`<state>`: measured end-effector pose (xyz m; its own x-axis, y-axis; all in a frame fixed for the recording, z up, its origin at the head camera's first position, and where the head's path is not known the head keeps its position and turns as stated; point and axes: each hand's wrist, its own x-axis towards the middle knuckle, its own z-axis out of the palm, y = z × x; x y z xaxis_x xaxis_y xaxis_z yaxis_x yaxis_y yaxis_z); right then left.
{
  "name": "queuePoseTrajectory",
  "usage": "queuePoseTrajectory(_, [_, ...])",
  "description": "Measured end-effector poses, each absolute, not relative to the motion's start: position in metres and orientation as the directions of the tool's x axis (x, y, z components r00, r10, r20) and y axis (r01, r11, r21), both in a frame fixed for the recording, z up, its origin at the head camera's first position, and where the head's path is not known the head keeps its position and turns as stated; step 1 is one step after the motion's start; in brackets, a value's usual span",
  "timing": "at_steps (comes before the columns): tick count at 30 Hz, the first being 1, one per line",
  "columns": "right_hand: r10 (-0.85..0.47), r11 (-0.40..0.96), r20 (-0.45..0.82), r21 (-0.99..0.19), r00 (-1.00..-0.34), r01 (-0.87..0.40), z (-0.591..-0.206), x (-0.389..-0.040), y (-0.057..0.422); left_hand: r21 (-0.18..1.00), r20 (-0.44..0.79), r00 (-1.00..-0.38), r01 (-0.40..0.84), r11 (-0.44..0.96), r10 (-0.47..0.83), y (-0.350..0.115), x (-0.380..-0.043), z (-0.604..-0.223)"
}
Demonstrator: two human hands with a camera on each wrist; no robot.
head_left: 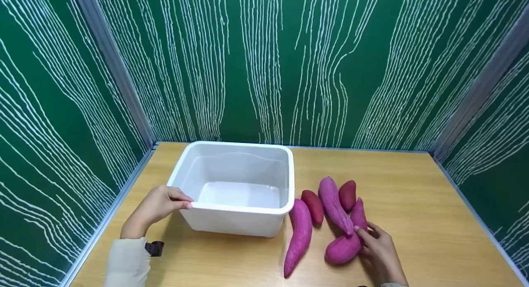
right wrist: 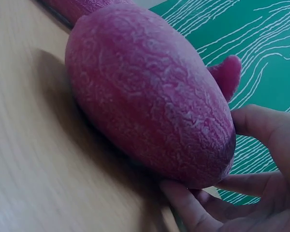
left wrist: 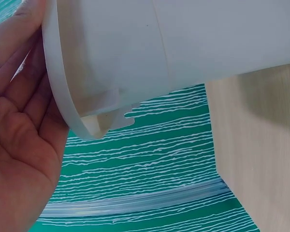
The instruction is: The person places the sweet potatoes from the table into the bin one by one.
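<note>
My left hand (head_left: 163,204) pinches the rim of a white plastic tub (head_left: 237,218) at its near left corner; the left wrist view has the hand (left wrist: 24,130) against that rim. Inside, the tub shows only its bare bottom. At the right, my right hand (head_left: 380,247) grips a curved pink-purple sweet potato (head_left: 342,250), thumb on one side and fingers on the other. Its rounded end fills much of the right wrist view, where wrinkled skin of the sweet potato (right wrist: 145,96) shows beside the hand (right wrist: 251,179). A long sweet potato (head_left: 334,204) lies across it.
Another long sweet potato (head_left: 300,237) lies close to the tub's right side. Two smaller dark red sweet potatoes (head_left: 313,207) lie among the pink ones. Green panels (head_left: 260,72) with white wavy lines enclose the wooden table (head_left: 434,221) at the back and sides.
</note>
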<state>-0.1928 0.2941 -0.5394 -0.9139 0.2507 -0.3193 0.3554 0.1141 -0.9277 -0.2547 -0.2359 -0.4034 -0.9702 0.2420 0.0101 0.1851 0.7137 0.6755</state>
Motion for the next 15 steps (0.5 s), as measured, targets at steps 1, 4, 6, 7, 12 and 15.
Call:
queuePoseTrajectory(1, [0.245, 0.106, -0.331, -0.925, -0.911, 0.364, -0.539, -0.192, 0.295, 0.676, 0.009, -0.970, 0.185, 0.713, 0.244, -0.236, -0.255, -0.403])
queuePoseTrajectory(4, [0.227, 0.089, -0.354, -0.920, -0.907, 0.381, -0.536, -0.191, 0.297, 0.673, 0.010, -0.970, 0.187, 0.716, 0.244, -0.235, -0.255, -0.403])
queuePoseTrajectory(6, [0.221, 0.070, -0.368, -0.918, -0.903, 0.391, -0.534, -0.191, 0.298, 0.672, 0.006, -0.971, 0.182, 0.718, 0.241, -0.236, -0.255, -0.404])
queuePoseTrajectory(7, [0.216, 0.057, -0.375, -0.917, -0.902, 0.395, -0.533, -0.190, 0.299, 0.672, 0.004, -0.971, 0.178, 0.719, 0.237, -0.236, -0.255, -0.404])
queuePoseTrajectory(12, [0.210, 0.026, -0.375, -0.921, -0.903, 0.389, -0.528, -0.187, 0.303, 0.675, -0.011, -0.974, 0.158, 0.720, 0.225, -0.236, -0.255, -0.404])
queuePoseTrajectory(15, [0.210, 0.005, -0.371, -0.925, -0.905, 0.380, -0.526, -0.186, 0.306, 0.675, -0.018, -0.976, 0.149, 0.723, 0.217, -0.236, -0.256, -0.405])
